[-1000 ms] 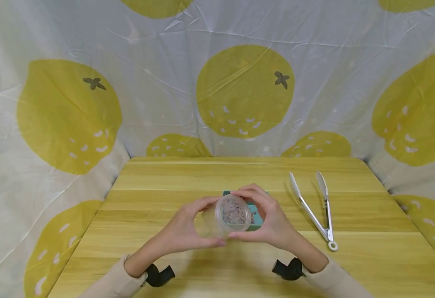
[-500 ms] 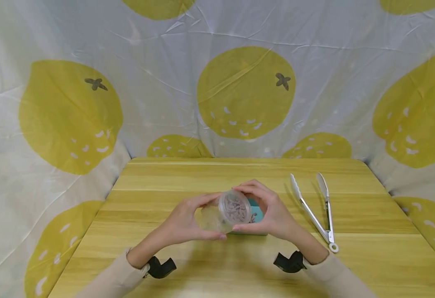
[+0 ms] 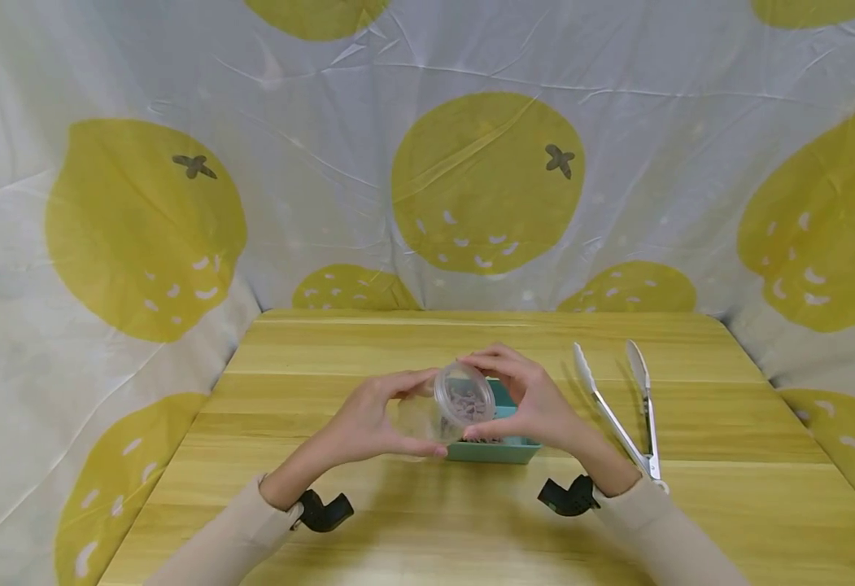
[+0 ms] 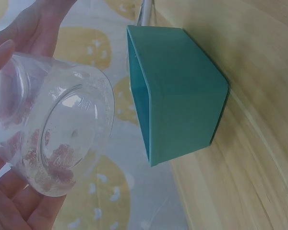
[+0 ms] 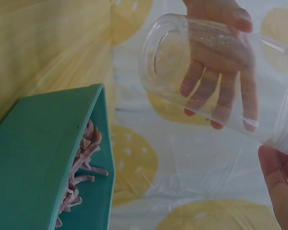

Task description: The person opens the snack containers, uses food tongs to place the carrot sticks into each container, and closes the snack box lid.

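Up above bench (image 3: 324,342), clear plastic jar (image 4: 57,124) leans between our hands, rim end higher and by right hand (image 3: 537,403), base lower, toward left hand (image 3: 361,423). Left hand curls round jar's side; right hand, fingers and thumb bent, holds near rim. Teal box (image 3: 493,452) below, not touching jar, nearer right hand; pink-brown strips (image 5: 86,154) inside. We can't tell if jar has clear lid. Tongs' (image 3: 621,430) ring part hidden by sleeve (image 3: 679,529).

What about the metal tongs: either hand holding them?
No: left hand and right hand hold the clear plastic jar; the metal tongs lie on the wooden table.
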